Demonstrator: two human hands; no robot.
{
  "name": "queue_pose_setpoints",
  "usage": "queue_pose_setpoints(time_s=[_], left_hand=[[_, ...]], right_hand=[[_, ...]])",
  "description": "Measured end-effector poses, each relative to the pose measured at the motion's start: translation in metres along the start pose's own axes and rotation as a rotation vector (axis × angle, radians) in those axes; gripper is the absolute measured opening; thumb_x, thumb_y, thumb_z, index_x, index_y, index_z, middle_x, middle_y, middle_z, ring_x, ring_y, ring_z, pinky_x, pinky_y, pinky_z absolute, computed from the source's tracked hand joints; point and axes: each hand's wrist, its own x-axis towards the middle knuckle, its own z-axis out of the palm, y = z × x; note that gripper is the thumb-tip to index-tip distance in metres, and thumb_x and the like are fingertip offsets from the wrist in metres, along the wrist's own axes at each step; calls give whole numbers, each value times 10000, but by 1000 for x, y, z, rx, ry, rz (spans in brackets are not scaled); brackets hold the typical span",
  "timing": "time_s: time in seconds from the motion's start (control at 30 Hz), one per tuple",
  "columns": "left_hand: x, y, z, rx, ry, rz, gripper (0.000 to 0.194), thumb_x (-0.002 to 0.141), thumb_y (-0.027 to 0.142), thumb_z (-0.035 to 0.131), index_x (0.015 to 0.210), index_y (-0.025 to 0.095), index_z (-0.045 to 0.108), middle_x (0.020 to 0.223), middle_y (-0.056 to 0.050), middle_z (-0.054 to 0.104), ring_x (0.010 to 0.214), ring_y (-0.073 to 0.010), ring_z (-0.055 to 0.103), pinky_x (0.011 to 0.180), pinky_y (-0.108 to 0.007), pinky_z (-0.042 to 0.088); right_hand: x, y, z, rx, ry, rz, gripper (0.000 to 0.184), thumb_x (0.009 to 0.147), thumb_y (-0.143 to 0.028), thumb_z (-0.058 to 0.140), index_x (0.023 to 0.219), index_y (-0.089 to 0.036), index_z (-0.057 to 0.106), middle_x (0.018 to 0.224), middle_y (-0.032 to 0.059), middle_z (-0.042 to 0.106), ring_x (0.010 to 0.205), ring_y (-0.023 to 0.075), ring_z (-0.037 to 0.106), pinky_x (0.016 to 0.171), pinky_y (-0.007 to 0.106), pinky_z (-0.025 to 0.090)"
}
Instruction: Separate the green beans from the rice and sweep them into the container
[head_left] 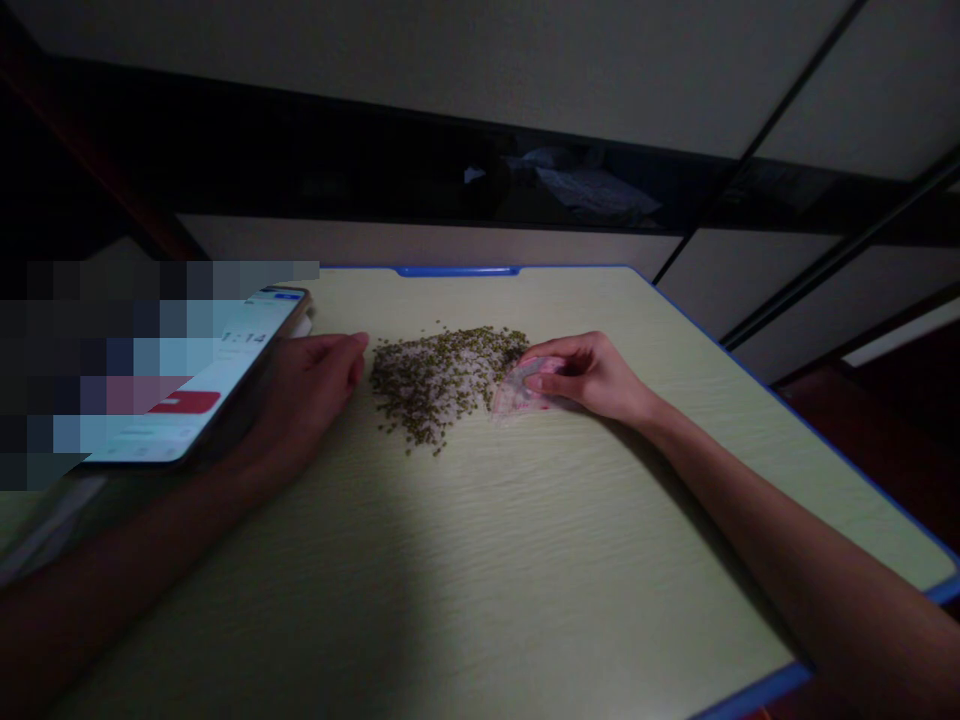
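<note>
Pinching a thin, pink-marked translucent piece (546, 385) in your right hand (529, 366), you hold it at the right edge of the green-and-white grain pile (442, 375) on the worktop (540, 580). Your left hand (311, 385), well apart, curls just left of the pile, near a phone (244, 350); whether it grips anything, I cannot tell.

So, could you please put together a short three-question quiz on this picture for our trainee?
1. Which hand grips the pinkish see-through piece?
2. True or false: the lit screen is on the same side as the right hand.
3. Fill in the blank: the heap of green and pale grains lies ____ the two hands on the tabletop.

Key: 1. The right hand. 2. False; it is beside the left hand. 3. Between.
</note>
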Motion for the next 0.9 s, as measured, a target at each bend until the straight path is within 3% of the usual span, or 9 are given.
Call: queue_pose_setpoints(time_s=[0.33, 0.7, 0.9], left_hand=[[1, -1, 2, -11, -4, 11, 353, 697, 381, 451, 406, 188, 399, 311, 64, 319, 322, -73, 298, 377, -225, 224], [1, 1, 1, 12, 1, -5, 361, 698, 390, 449, 405, 188, 393, 312, 66, 311, 327, -77, 295, 385, -231, 223], [-2, 5, 0, 30, -3, 0, 351, 702, 376, 447, 411, 186, 396, 325, 61, 317, 344, -79, 304, 406, -238, 230]], right_hand=[[1, 5, 1, -56, 109, -36, 267, 631, -241, 675, 843, -79, 693, 544, -3, 540, 470, 62, 388, 434, 199, 313], [0, 3, 2, -30, -12, -29, 290, 642, -257, 671, 865, -73, 688, 537, -9, 530, 458, 63, 401, 433, 198, 321], [-1, 1, 4, -37, -7, -23, 291, 643, -262, 674, 860, -70, 694, 533, -9, 532, 457, 53, 396, 435, 192, 337]])
